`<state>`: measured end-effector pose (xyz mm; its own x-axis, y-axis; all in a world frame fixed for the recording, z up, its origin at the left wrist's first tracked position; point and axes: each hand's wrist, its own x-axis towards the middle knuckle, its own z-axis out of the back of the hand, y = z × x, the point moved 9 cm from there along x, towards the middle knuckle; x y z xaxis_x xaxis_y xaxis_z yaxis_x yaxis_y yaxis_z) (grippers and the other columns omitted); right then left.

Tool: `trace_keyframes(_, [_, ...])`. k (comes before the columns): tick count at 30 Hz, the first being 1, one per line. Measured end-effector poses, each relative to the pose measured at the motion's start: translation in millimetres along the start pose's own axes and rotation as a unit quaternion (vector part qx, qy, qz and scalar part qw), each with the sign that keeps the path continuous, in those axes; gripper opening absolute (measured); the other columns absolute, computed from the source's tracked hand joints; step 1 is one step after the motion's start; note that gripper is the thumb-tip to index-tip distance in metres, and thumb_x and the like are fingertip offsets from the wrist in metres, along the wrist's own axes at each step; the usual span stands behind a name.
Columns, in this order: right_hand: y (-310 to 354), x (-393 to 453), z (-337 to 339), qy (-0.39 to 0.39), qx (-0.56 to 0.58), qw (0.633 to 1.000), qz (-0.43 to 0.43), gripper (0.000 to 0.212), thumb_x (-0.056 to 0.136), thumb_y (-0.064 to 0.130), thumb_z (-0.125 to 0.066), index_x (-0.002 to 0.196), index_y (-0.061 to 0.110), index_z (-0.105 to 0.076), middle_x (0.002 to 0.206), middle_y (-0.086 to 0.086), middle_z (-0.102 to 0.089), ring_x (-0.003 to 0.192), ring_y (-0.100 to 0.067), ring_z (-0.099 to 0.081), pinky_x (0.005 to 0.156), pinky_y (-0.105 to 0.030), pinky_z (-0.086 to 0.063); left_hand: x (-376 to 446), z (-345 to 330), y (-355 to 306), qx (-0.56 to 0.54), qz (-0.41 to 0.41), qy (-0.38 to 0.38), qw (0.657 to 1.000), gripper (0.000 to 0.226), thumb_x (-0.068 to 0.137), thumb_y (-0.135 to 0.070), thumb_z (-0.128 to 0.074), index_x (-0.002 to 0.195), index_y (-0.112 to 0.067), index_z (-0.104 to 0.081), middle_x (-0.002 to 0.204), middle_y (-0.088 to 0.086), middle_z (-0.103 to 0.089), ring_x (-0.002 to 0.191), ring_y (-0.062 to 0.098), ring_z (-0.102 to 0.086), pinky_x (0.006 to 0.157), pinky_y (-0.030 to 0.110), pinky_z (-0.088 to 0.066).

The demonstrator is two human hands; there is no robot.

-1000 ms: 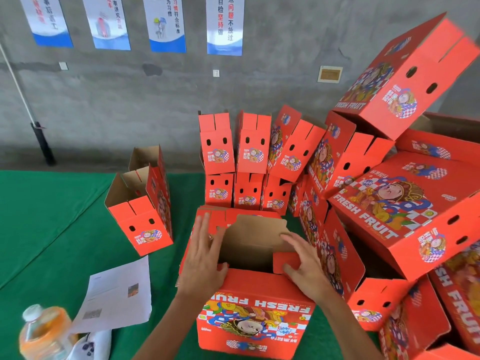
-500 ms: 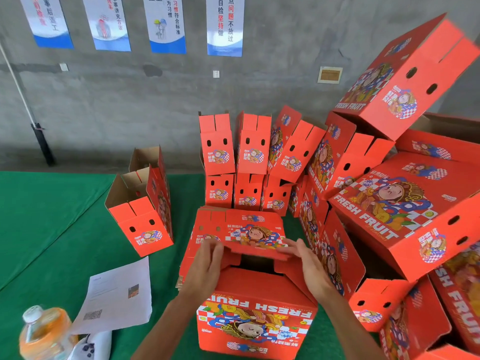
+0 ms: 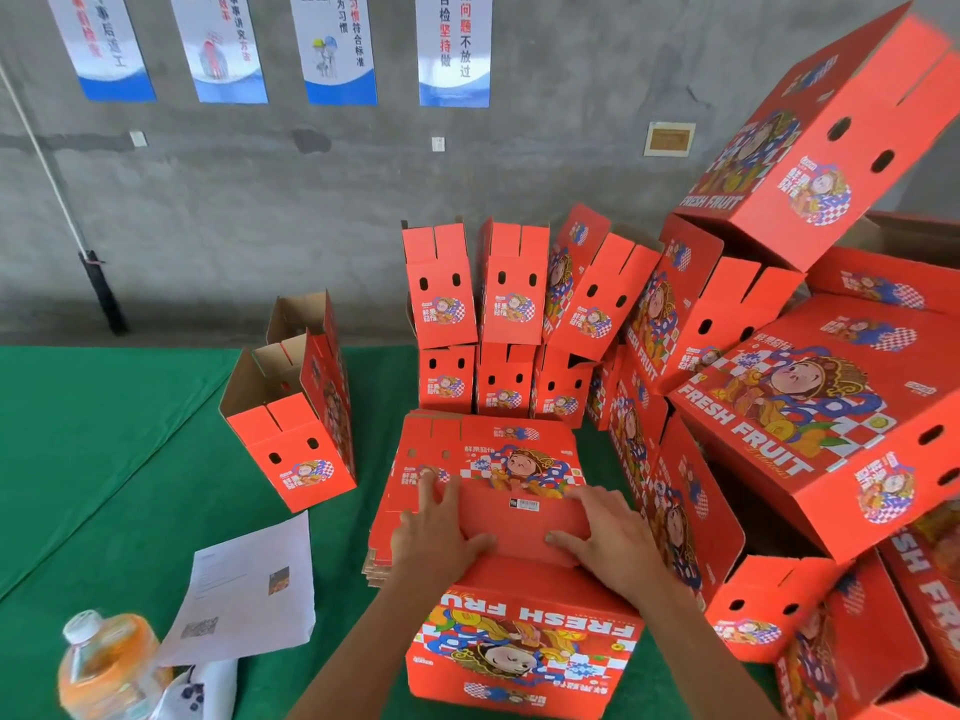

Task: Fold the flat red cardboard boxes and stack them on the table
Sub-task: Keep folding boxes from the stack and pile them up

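— Where is the box being folded found?

— The red box (image 3: 524, 631) is seen at six o'clock on the green table (image 3: 104, 459), its "FRESH FRUIT" face turned toward the viewer. A red top flap (image 3: 519, 517) is laid across its open top.

— How are the hands placed?

— The left hand (image 3: 436, 532) is spread flat on the flap's left part, fingers straight and pointed to twelve o'clock; nothing is gripped. The right hand (image 3: 602, 537) is laid flat on the flap's right part, fingers extended toward nine o'clock, pressing rather than grasping.

— What is found behind it?

— A pile of flat boxes (image 3: 488, 449) is seen just beyond, at twelve o'clock. Upright folded boxes (image 3: 478, 314) are ranged against the wall past that. A heap of folded boxes (image 3: 810, 407) is stacked from one to four o'clock. Two open boxes (image 3: 296, 423) are stood at ten o'clock.

— And nearer?

— A sheet of paper (image 3: 249, 595) is laid at eight o'clock, with a bottle (image 3: 104, 667) of orange liquid beside it.
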<state>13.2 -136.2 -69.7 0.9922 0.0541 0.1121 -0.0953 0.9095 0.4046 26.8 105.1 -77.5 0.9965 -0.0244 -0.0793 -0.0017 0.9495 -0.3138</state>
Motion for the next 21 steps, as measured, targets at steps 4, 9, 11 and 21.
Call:
trace_keyframes(4, [-5.7, -4.9, 11.3, -0.032, 0.113, 0.992, -0.036, 0.039, 0.094, 0.066, -0.058, 0.119, 0.036, -0.056, 0.115, 0.022, -0.051, 0.114, -0.006, -0.049, 0.091, -0.032, -0.041, 0.3, 3.6, -0.4, -0.034, -0.010, -0.029, 0.999, 0.066, 0.099, -0.075, -0.023, 0.155, -0.040, -0.026, 0.167, 0.002, -0.014, 0.137, 0.039, -0.046, 0.105, 0.054, -0.048])
trace_keyframes(9, [-67.3, -26.6, 8.7, -0.083, 0.287, 0.914, -0.276, 0.062, 0.107, 0.058, -0.023, 0.116, 0.013, -0.063, 0.110, -0.005, -0.060, 0.118, -0.033, -0.060, 0.101, -0.040, -0.044, 2.6, 5.0, 7.9, -0.030, 0.021, -0.041, 0.998, 0.062, 0.099, -0.074, -0.024, 0.151, -0.040, -0.029, 0.167, 0.006, -0.021, 0.142, 0.039, -0.043, 0.105, 0.055, -0.046])
trace_keyframes(11, [-85.1, -43.2, -27.1, 0.066, 0.315, 0.870, -0.372, 0.068, 0.107, 0.063, -0.021, 0.133, 0.010, -0.054, 0.113, -0.009, -0.064, 0.104, -0.033, -0.068, 0.099, -0.045, -0.053, 6.1, 6.7, 10.4, -0.025, 0.038, -0.041, 0.998, 0.062, 0.100, -0.072, -0.027, 0.151, -0.037, -0.030, 0.165, 0.009, -0.024, 0.140, 0.040, -0.044, 0.105, 0.055, -0.046])
trace_keyframes(21, [-89.2, -98.2, -63.6, 0.291, 0.371, 0.777, -0.417, 0.093, 0.093, 0.085, -0.025, 0.121, 0.005, -0.061, 0.114, -0.019, -0.067, 0.097, -0.029, -0.068, 0.089, -0.041, -0.062, 4.7, 7.3, 3.0, -0.034, 0.040, -0.044, 0.998, 0.061, 0.100, -0.070, -0.031, 0.148, -0.032, -0.037, 0.156, 0.008, -0.036, 0.136, 0.037, -0.047, 0.102, 0.053, -0.048])
